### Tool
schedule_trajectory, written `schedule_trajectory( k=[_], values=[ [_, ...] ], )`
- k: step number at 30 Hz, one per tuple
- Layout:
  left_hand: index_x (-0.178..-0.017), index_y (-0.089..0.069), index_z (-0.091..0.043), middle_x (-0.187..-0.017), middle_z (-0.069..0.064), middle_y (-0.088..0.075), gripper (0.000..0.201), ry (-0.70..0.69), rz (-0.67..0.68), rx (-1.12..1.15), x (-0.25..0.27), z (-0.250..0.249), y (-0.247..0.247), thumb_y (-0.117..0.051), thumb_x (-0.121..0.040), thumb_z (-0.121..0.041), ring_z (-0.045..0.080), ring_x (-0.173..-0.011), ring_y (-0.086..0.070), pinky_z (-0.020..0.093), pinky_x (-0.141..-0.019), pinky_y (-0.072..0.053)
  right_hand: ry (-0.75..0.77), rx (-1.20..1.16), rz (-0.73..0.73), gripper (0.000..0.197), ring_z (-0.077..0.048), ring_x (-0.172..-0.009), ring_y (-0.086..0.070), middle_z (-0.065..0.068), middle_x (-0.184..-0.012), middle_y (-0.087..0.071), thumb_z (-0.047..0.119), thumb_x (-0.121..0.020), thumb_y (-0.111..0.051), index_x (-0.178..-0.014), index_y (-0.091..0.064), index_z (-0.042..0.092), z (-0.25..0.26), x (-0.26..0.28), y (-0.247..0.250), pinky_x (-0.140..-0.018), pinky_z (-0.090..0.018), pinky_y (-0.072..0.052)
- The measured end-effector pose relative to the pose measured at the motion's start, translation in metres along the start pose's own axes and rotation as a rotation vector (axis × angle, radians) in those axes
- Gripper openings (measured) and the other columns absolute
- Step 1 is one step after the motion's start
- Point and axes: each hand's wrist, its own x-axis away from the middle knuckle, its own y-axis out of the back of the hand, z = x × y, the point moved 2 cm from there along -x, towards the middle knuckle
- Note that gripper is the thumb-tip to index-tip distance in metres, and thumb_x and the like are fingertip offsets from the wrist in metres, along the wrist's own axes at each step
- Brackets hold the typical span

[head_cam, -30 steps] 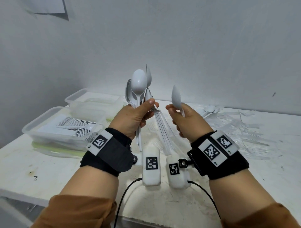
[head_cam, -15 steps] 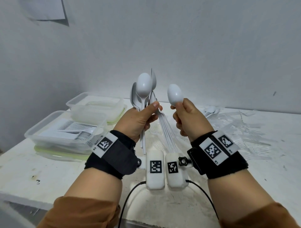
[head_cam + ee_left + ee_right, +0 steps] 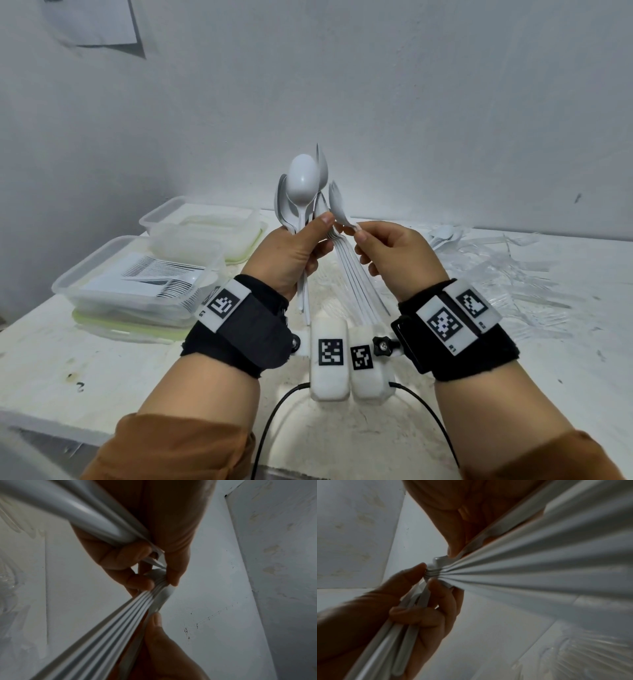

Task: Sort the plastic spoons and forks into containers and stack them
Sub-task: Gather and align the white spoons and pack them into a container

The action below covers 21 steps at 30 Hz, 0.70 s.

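My left hand grips a bundle of white plastic spoons upright above the table, bowls up. Their handles fan down between my wrists. My right hand pinches a single white spoon by its neck, with the bowl laid against the right side of the bundle. In the left wrist view the stacked handles run through the left hand. In the right wrist view the same handles converge where both hands meet. A clear container at the left holds rows of white forks.
A second clear container stands behind the fork container, both on pale green lids. A loose heap of clear wrappers and cutlery covers the table's right side. The wall rises just behind the table.
My right hand has carried the single spoon left from its own upright position and tipped it against the bundle. Both hands have drawn closer together.
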Motion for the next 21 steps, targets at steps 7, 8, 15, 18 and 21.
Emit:
schedule_trajectory(
  k=[7, 8, 15, 18, 21],
  values=[
    [-0.076, -0.062, -0.013, -0.068, -0.003, -0.064, 0.014, -0.008, -0.018, 0.043, 0.0005, -0.0011, -0.0046, -0.061, -0.088, -0.020, 0.004, -0.057, -0.058, 0.012, -0.037, -0.030, 0.034, -0.086, -0.033, 0.017, 0.009, -0.051, -0.054, 0.013, -0.062, -0.061, 0.011, -0.086, -0.064, -0.075, -0.063, 0.024, 0.0001, 0.0016, 0.0007, -0.052, -0.006, -0.043],
    [-0.076, -0.061, -0.013, -0.067, -0.003, -0.063, 0.014, -0.008, -0.018, 0.045, 0.0003, -0.0008, -0.0049, -0.062, -0.088, -0.021, 0.004, -0.057, -0.058, 0.012, -0.037, -0.030, 0.033, -0.089, -0.039, 0.018, 0.010, -0.052, -0.055, 0.015, -0.059, -0.061, 0.011, -0.086, -0.064, -0.074, -0.064, 0.024, -0.0006, 0.0015, 0.0016, -0.052, -0.006, -0.043],
    [-0.072, -0.063, -0.013, -0.065, -0.003, -0.065, 0.018, -0.015, -0.021, 0.014, -0.0020, 0.0012, -0.0041, -0.063, -0.087, -0.023, 0.008, -0.063, -0.058, 0.013, -0.038, -0.030, 0.015, -0.098, -0.042, 0.016, 0.007, -0.050, -0.056, 0.020, -0.052, -0.062, 0.011, -0.084, -0.066, -0.076, -0.067, 0.024, -0.0029, 0.0015, 0.0032, -0.048, -0.010, -0.045],
    [-0.059, -0.071, -0.018, -0.067, -0.003, -0.066, 0.023, -0.028, -0.011, -0.050, -0.0053, 0.0038, -0.0004, -0.073, -0.075, -0.034, 0.014, -0.071, -0.053, 0.013, -0.040, -0.032, 0.002, -0.114, -0.042, 0.017, 0.005, -0.053, -0.058, 0.016, -0.056, -0.065, 0.012, -0.083, -0.067, -0.075, -0.068, 0.026, -0.0043, 0.0018, 0.0029, -0.050, -0.014, -0.045],
    [-0.051, -0.071, -0.022, -0.062, -0.005, -0.064, 0.022, -0.044, -0.008, -0.086, -0.0071, 0.0058, 0.0020, -0.070, -0.066, -0.039, 0.016, -0.070, -0.048, 0.014, -0.042, -0.034, -0.015, -0.131, -0.028, 0.016, 0.002, -0.056, -0.060, 0.012, -0.059, -0.067, 0.012, -0.083, -0.068, -0.074, -0.069, 0.025, -0.0042, 0.0026, 0.0023, -0.052, -0.016, -0.049]
  ],
)
